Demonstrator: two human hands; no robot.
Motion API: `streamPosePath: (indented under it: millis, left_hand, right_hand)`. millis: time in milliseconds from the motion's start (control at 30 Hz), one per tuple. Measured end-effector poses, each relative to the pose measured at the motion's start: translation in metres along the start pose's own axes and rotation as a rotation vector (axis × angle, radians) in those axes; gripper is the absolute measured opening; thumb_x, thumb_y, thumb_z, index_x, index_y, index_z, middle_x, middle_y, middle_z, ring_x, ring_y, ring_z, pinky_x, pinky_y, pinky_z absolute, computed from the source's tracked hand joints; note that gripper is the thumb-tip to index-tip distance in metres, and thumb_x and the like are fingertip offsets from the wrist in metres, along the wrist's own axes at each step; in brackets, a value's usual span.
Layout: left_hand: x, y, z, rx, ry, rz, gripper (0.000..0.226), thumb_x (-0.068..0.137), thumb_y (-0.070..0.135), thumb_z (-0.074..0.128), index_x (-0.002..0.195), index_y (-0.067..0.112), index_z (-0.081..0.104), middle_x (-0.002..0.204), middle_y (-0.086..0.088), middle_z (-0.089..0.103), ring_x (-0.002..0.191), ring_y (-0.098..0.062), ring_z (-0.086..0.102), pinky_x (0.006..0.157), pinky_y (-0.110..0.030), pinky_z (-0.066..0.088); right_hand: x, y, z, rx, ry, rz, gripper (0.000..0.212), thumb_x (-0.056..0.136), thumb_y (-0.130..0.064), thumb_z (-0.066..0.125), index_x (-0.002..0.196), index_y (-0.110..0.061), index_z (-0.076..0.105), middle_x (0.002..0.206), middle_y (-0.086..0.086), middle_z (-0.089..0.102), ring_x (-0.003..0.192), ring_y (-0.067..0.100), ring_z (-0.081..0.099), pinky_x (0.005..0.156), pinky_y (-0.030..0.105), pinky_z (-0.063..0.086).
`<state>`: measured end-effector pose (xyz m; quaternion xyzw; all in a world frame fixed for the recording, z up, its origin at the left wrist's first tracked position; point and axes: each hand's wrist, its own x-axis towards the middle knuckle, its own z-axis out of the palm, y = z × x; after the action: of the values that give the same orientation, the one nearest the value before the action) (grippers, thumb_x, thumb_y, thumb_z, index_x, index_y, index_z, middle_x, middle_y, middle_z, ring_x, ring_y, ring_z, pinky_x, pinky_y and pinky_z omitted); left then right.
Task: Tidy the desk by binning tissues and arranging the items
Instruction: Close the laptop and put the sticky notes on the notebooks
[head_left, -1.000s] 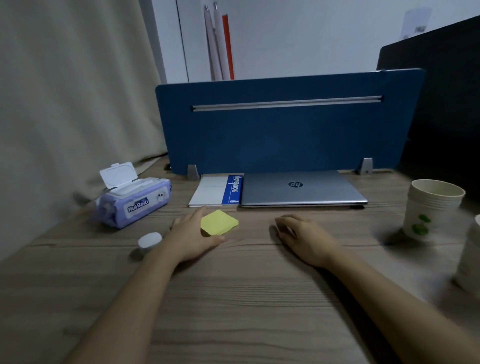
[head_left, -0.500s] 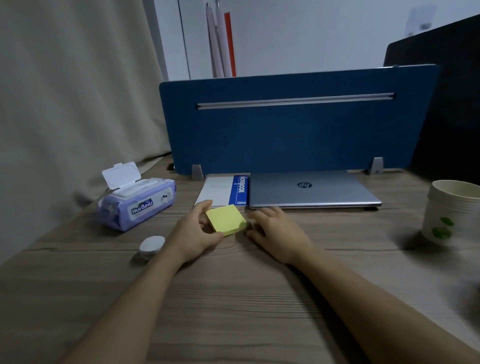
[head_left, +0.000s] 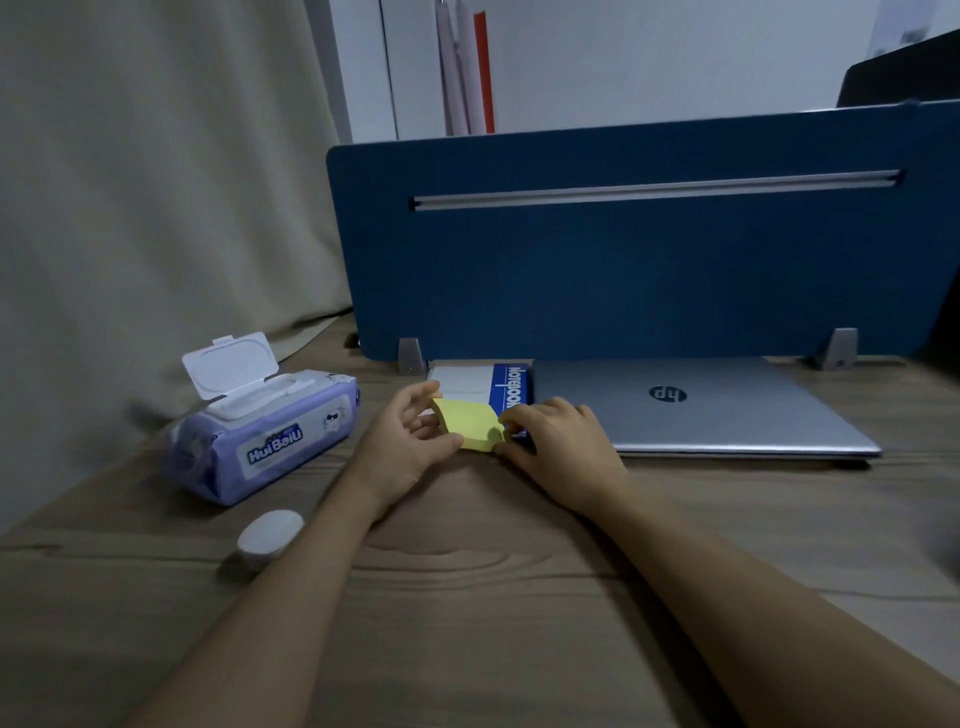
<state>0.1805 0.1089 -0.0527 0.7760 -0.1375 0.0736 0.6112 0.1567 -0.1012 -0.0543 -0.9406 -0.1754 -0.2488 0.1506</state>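
I am gripping the yellow sticky-note pad (head_left: 470, 425) with both hands: my left hand (head_left: 404, 441) is curling its fingers and thumb around its left edge, and my right hand (head_left: 558, 451) is pinching its right corner. The pad is overlapping the near edge of the notebook (head_left: 480, 384), just beside the closed HP laptop (head_left: 691, 408). The wet-wipes pack (head_left: 265, 434), lid open, is lying on the wooden desk (head_left: 467, 597).

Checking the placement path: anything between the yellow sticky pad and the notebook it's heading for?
Nothing visible. Left hand and right hand pinch the yellow sticky pad from either side at the near edge of the notebook. The notebook's white cover behind the pad is bare; the laptop lies beside it, to the right.
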Motion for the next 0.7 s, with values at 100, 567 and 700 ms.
streamPosePath:
  millis: [100,567,700]
  left_hand:
    - [0.011,-0.003,-0.001,0.067,-0.026,-0.017,0.078,0.079,0.004,0.078,0.146,0.02,0.042,0.148,-0.007,0.047,0.123,-0.012,0.053,0.094,-0.017,0.046]
    - [0.03,-0.015,0.008,0.698,-0.011,0.097,0.066,0.083,0.049,0.069,0.142,0.029,0.044,0.149,-0.001,0.047,0.13,-0.019,0.048,0.095,-0.033,0.041]
    - [0.028,-0.015,0.008,0.69,-0.006,0.067,0.079,0.077,0.053,0.074,0.144,0.027,0.041,0.151,-0.003,0.044,0.131,-0.019,0.047,0.095,-0.032,0.039]
  right_hand:
    - [0.009,0.002,0.004,-0.068,0.009,0.031,0.027,0.094,-0.047,0.05,0.103,-0.026,0.064,0.104,-0.006,0.068,0.098,0.02,0.052,0.083,0.038,0.039]
    - [0.015,0.003,0.008,-0.192,0.012,0.107,0.035,0.096,-0.048,0.038,0.098,-0.028,0.067,0.102,-0.006,0.066,0.1,0.021,0.047,0.079,0.038,0.036]
    - [0.015,0.004,0.006,-0.18,-0.03,0.116,0.038,0.092,-0.058,0.042,0.101,-0.031,0.067,0.107,-0.008,0.066,0.106,0.02,0.046,0.085,0.04,0.038]
